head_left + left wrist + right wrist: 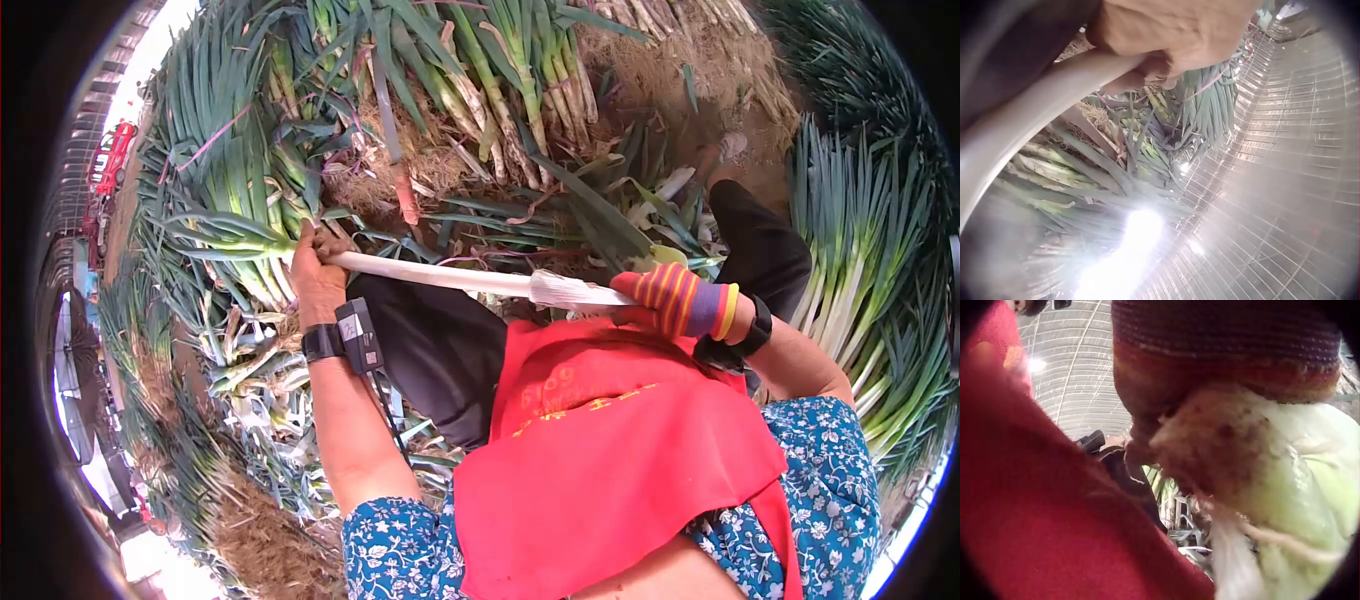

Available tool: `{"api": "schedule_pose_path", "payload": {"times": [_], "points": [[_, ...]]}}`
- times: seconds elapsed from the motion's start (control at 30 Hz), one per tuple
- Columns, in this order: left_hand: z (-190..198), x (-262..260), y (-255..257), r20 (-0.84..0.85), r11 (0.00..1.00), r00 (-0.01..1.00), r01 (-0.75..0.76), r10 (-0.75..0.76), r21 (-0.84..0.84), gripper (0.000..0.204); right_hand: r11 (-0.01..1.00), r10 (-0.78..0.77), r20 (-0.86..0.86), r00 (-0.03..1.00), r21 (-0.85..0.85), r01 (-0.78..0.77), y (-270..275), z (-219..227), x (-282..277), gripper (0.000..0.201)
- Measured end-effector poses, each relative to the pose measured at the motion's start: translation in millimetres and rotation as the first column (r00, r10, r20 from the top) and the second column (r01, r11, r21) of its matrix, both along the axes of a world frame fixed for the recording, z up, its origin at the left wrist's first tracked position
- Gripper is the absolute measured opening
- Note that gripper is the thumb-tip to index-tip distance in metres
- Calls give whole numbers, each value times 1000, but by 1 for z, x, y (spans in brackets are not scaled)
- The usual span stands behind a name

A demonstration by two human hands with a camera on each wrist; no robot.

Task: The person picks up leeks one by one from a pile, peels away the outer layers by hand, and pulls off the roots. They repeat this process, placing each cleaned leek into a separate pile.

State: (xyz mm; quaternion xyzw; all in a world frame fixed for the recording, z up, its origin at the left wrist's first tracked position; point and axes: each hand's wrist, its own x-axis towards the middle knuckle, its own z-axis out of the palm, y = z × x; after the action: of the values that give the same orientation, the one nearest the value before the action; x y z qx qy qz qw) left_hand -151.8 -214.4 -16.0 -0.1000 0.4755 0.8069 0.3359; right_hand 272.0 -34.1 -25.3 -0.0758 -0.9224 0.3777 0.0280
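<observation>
A long white green onion (440,273) stretches across above the lap, its green leaves (225,238) fanning out at the left. My bare left hand (318,275) grips it where the white stalk meets the leaves; the left wrist view shows curled fingers (1166,37) round the stalk (1054,84). At the other end, my right hand (680,300), in a striped knit glove, holds the onion. Just left of that glove, loose pale skin (565,290) is bunched round the stalk. Pale green, soil-marked layers (1310,487) lie against the glove (1222,350) in the right wrist view.
Heaps of green onions (490,90) lie in front, with more at the right (850,230) and left. Peeled scraps (260,370) litter the ground. A flat strip with an orange-red end (405,190) stands ahead. A red apron (610,440) covers the lap.
</observation>
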Motion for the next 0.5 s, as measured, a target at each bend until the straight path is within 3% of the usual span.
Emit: {"api": "schedule_pose_path", "payload": {"times": [0.03, 0.07, 0.1, 0.17, 0.2, 0.23, 0.27, 0.3, 0.33, 0.37, 0.4, 0.43, 0.5], "points": [[-1, 0, -4, -6, 999, 1000, 6, -7, -48, 32, 983, 30, -127, 992, 185, -6, -2, -6, 7, 25], [0, 1, -5, -13, 996, 1000, 16, -17, -93, 33, 909, 68, 69, 995, 407, -90, 7, -15, 13, 17], [0, 3, -5, -11, 995, 1000, 19, -20, -94, 33, 988, -156, 144, 977, 12, 156, 10, -26, 16, 14], [1, 5, -8, -76, 986, 997, -44, 33, -160, 30, 983, -163, 76, 984, -71, 169, 20, -53, 16, 10], [0, -1, -16, -89, 990, 996, -14, 1, -139, 30, 983, -160, 69, 985, -75, 165, 22, -87, 20, 10], [-4, -6, -26, -96, 990, 995, -18, 5, -140, 30, 729, -98, -7, 995, 680, 76, 27, -130, 28, 7], [-13, -10, -38, -307, 950, 951, -69, -30, -306, 30, -3, -7, -14, 1000, 1000, 14, 35, -155, 46, 6], [-23, -16, -52, -492, 883, 865, -151, -100, -445, 30, 452, -216, 30, 976, 889, 73, 52, -154, 76, 6], [-36, -35, -79, -477, 912, 877, -148, -57, -382, 32, 778, -374, 159, 914, 590, 216, 79, -153, 111, 16], [-46, -51, -97, -457, 938, 889, -143, -19, -316, 34, 710, -488, 247, 837, 670, 217, 110, -210, 138, 15], [-30, -35, -96, -338, 953, 930, -223, 144, -206, 37, 722, -527, 182, 830, 612, 324, 110, -179, 133, 17], [-24, -30, -99, -331, 976, 942, -118, 51, -184, 39, 739, -550, 135, 824, 539, 404, 101, -148, 126, 24], [3, 2, -73, -293, 933, 926, -301, 237, -197, 38, 812, -426, 200, 882, 514, 276, 107, -140, 101, 36]]}}
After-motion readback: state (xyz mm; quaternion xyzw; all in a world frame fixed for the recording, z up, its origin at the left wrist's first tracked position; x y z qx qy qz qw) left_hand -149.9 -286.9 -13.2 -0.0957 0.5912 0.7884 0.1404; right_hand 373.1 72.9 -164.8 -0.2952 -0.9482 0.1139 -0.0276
